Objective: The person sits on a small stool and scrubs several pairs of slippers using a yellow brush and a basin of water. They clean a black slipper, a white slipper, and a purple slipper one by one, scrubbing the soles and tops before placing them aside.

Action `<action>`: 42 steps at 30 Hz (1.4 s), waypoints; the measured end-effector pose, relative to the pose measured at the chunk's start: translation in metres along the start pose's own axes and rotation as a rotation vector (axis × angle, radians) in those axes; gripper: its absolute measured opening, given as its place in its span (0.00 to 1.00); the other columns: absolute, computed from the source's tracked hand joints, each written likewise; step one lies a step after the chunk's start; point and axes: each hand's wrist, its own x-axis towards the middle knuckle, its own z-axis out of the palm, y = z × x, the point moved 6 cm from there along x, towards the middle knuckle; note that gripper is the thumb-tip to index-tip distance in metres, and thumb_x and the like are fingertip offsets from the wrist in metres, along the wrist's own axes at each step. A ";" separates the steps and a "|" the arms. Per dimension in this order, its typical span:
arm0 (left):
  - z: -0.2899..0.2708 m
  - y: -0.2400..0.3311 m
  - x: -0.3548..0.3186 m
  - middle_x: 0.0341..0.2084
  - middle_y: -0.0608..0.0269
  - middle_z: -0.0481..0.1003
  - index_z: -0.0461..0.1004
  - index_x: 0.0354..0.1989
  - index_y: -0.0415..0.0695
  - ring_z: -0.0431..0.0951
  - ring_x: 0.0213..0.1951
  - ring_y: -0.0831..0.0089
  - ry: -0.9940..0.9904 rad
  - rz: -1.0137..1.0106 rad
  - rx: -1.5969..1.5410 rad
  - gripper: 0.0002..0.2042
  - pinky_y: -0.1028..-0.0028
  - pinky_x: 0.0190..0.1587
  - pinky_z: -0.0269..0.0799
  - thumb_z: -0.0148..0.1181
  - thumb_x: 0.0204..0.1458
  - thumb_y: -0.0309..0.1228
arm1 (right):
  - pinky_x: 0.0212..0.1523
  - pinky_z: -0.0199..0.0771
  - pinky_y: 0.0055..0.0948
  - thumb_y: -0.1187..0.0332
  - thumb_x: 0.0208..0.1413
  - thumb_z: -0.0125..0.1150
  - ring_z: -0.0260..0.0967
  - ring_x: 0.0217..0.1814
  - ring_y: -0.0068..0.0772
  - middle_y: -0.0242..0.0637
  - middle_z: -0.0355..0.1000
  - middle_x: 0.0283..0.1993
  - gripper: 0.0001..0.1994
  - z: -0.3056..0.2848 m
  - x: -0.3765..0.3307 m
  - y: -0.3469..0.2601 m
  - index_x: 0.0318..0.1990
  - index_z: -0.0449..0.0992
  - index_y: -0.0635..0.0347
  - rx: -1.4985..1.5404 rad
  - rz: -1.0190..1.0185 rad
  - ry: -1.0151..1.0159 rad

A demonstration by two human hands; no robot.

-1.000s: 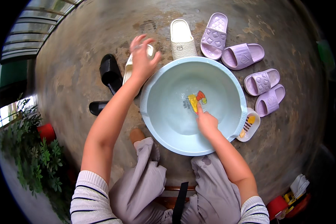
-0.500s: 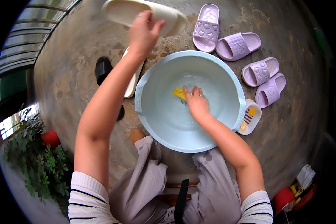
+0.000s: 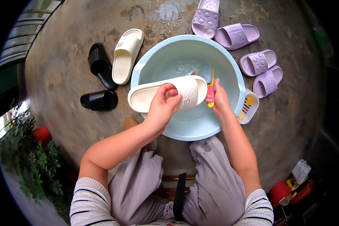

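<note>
Over the pale blue basin (image 3: 229, 122), my left hand (image 3: 163, 107) grips a cream slide slipper (image 3: 148, 96) by the inner edge of its strap. The slipper lies level, toe end to the right and heel to the left. My right hand (image 3: 220, 97) is closed round the pink and yellow handle of a scrub brush (image 3: 210, 86). Its bristle head points away from me, close beside the slipper's toe. Shallow water (image 3: 184, 69) shows in the basin beyond the slipper, which hides part of the basin's inside.
Another cream slipper (image 3: 127, 56) and several black slippers (image 3: 100, 100) lie left of the basin. Purple slippers (image 3: 237, 36) curve around its far right. A white soap dish (image 3: 254, 109) with yellow soap pieces touches the right side. Potted plants (image 3: 45, 158) stand at left, a red container (image 3: 279, 193) at lower right.
My left hand has brought the cream slipper from beyond the basin back over it. My right hand has risen out of the water with the brush and moved right.
</note>
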 end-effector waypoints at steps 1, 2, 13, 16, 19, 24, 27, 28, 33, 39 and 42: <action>0.001 -0.005 0.007 0.47 0.66 0.73 0.65 0.55 0.41 0.75 0.44 0.82 -0.003 -0.010 -0.038 0.17 0.82 0.40 0.68 0.60 0.60 0.27 | 0.19 0.52 0.14 0.52 0.71 0.46 0.54 0.22 0.12 0.25 0.62 0.30 0.19 0.005 -0.010 -0.002 0.57 0.67 0.56 -0.018 -0.029 0.007; 0.001 -0.007 0.012 0.47 0.66 0.73 0.65 0.55 0.41 0.75 0.45 0.81 -0.001 -0.015 -0.072 0.17 0.83 0.40 0.68 0.60 0.60 0.27 | 0.18 0.52 0.14 0.53 0.71 0.47 0.53 0.21 0.12 0.24 0.62 0.28 0.17 0.018 -0.020 -0.007 0.55 0.67 0.56 -0.033 -0.057 0.005; -0.008 0.050 -0.022 0.56 0.49 0.67 0.59 0.65 0.44 0.68 0.57 0.48 0.081 0.805 1.487 0.50 0.54 0.59 0.64 0.80 0.28 0.36 | 0.23 0.56 0.14 0.63 0.59 0.65 0.58 0.25 0.09 0.19 0.67 0.29 0.24 0.033 -0.003 -0.034 0.63 0.70 0.52 -0.472 -0.143 0.028; -0.011 0.030 -0.010 0.56 0.44 0.67 0.47 0.72 0.46 0.70 0.54 0.46 0.038 0.790 1.525 0.59 0.55 0.56 0.67 0.80 0.29 0.37 | 0.26 0.64 0.21 0.62 0.62 0.61 0.62 0.26 0.17 0.25 0.69 0.27 0.22 0.030 0.007 -0.034 0.62 0.70 0.55 -0.591 -0.140 0.076; -0.012 0.024 -0.001 0.53 0.38 0.69 0.42 0.75 0.46 0.74 0.49 0.44 0.017 0.590 1.488 0.60 0.56 0.52 0.71 0.78 0.33 0.41 | 0.32 0.73 0.34 0.63 0.65 0.55 0.71 0.30 0.34 0.38 0.71 0.33 0.20 0.018 0.022 -0.041 0.63 0.69 0.55 -0.904 -0.618 0.225; -0.009 0.027 0.022 0.51 0.31 0.69 0.34 0.76 0.45 0.76 0.46 0.41 -0.007 0.239 1.495 0.59 0.54 0.49 0.74 0.71 0.44 0.51 | 0.41 0.76 0.48 0.63 0.63 0.53 0.74 0.39 0.58 0.53 0.67 0.46 0.21 0.023 0.014 -0.001 0.64 0.68 0.44 -1.731 -0.475 0.222; -0.031 0.017 0.057 0.52 0.32 0.70 0.29 0.75 0.43 0.78 0.47 0.48 0.008 0.126 1.195 0.60 0.58 0.49 0.74 0.68 0.48 0.56 | 0.44 0.76 0.49 0.63 0.61 0.56 0.74 0.40 0.59 0.54 0.68 0.44 0.22 0.038 0.005 0.005 0.64 0.70 0.40 -1.780 -0.403 0.077; -0.041 0.007 0.072 0.52 0.32 0.70 0.28 0.75 0.43 0.78 0.47 0.51 0.001 0.119 1.009 0.60 0.60 0.49 0.74 0.68 0.47 0.56 | 0.44 0.76 0.49 0.63 0.61 0.57 0.74 0.41 0.59 0.54 0.68 0.43 0.22 0.024 0.010 0.000 0.63 0.70 0.40 -1.735 -0.438 0.136; -0.043 0.003 0.068 0.57 0.37 0.67 0.24 0.75 0.41 0.74 0.53 0.57 -0.158 -0.148 0.671 0.63 0.67 0.55 0.69 0.73 0.43 0.42 | 0.37 0.75 0.38 0.65 0.59 0.62 0.72 0.34 0.41 0.43 0.68 0.38 0.24 0.041 -0.035 -0.042 0.64 0.72 0.36 -1.230 -0.733 0.232; -0.028 0.010 0.051 0.60 0.37 0.63 0.31 0.76 0.43 0.65 0.61 0.52 -0.159 0.267 0.862 0.61 0.61 0.63 0.62 0.71 0.34 0.31 | 0.27 0.71 0.32 0.68 0.57 0.63 0.69 0.27 0.33 0.35 0.67 0.36 0.25 0.096 -0.090 -0.044 0.63 0.74 0.34 -1.500 -1.114 0.023; -0.021 0.024 0.032 0.57 0.38 0.63 0.35 0.76 0.48 0.65 0.58 0.44 -0.082 0.374 1.016 0.60 0.58 0.63 0.62 0.68 0.31 0.28 | 0.27 0.69 0.29 0.73 0.57 0.63 0.67 0.27 0.29 0.34 0.65 0.35 0.26 0.087 -0.078 -0.068 0.63 0.74 0.36 -1.371 -1.048 0.116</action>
